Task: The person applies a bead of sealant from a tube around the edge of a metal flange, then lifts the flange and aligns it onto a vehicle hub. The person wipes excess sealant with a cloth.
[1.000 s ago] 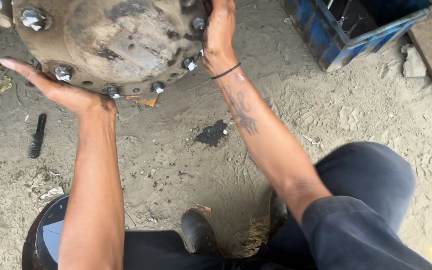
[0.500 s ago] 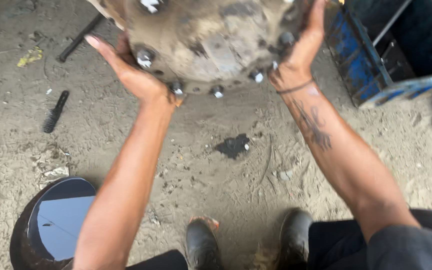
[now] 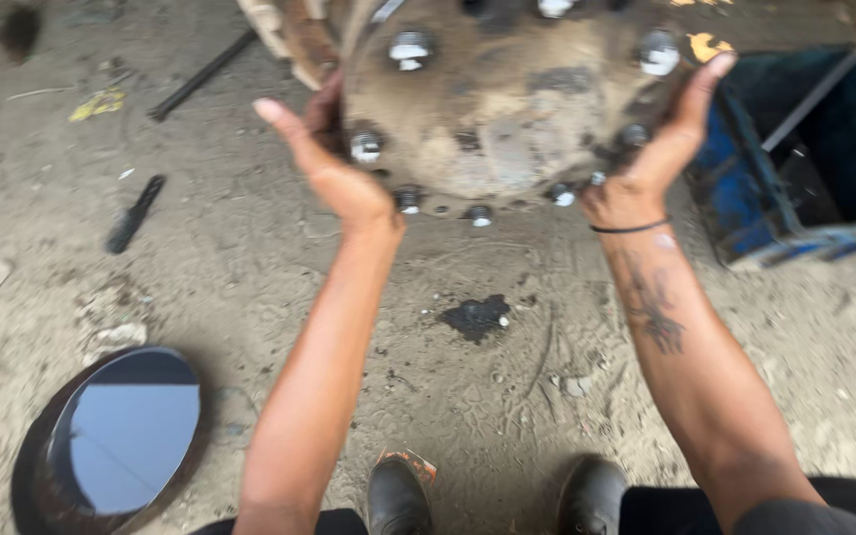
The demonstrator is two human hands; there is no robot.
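I cradle the rusty domed hub (image 3: 507,99) between my left hand (image 3: 334,173) and right hand (image 3: 661,149), palms open and pressed to its flanks rather than clenched, seemingly to steady its bolt-studded weight above the oil stain (image 3: 476,315).

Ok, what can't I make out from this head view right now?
- Rusty round hub: its upper part is cut off by the top edge.
- Left hand: fingertips hidden behind the hub's rim.
- Right hand: palm lies against the hub, contact not visible.
- Blue crate: cut off by the right edge, inside dark.
- Bolts: motion blur hides detail.
- Boots: cut off by the bottom edge.
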